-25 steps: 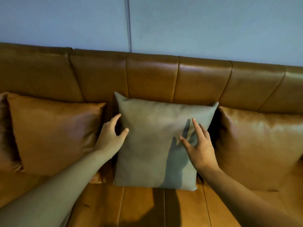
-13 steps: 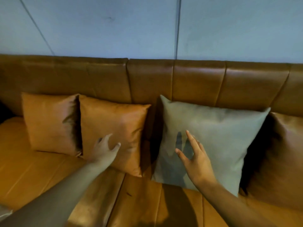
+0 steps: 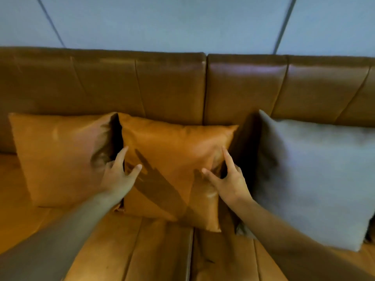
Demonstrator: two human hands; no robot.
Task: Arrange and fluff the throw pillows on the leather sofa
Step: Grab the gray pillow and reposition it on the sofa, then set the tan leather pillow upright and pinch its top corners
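Observation:
Three throw pillows lean on the tan leather sofa (image 3: pixel 172 88). The middle orange leather pillow (image 3: pixel 174 159) stands upright between my hands. My left hand (image 3: pixel 118 175) is at its left edge, thumb on the front and fingers slipped into the gap beside the left orange pillow (image 3: pixel 60 157). At the right edge, my right hand (image 3: pixel 227 179) has its thumb on the front and its fingers curled behind, and the leather is creased there. A grey fabric pillow (image 3: pixel 316 175) leans to the right, apart from my hands.
The sofa seat (image 3: pixel 142 250) stretches out below the pillows, with seams running towards me. A pale blue-grey wall (image 3: pixel 182 21) rises behind the backrest. The grey pillow's far lower corner reaches the frame's right edge.
My view and both hands have shifted left. The hands left the grey pillow and now clasp the side edges of the middle orange pillow.

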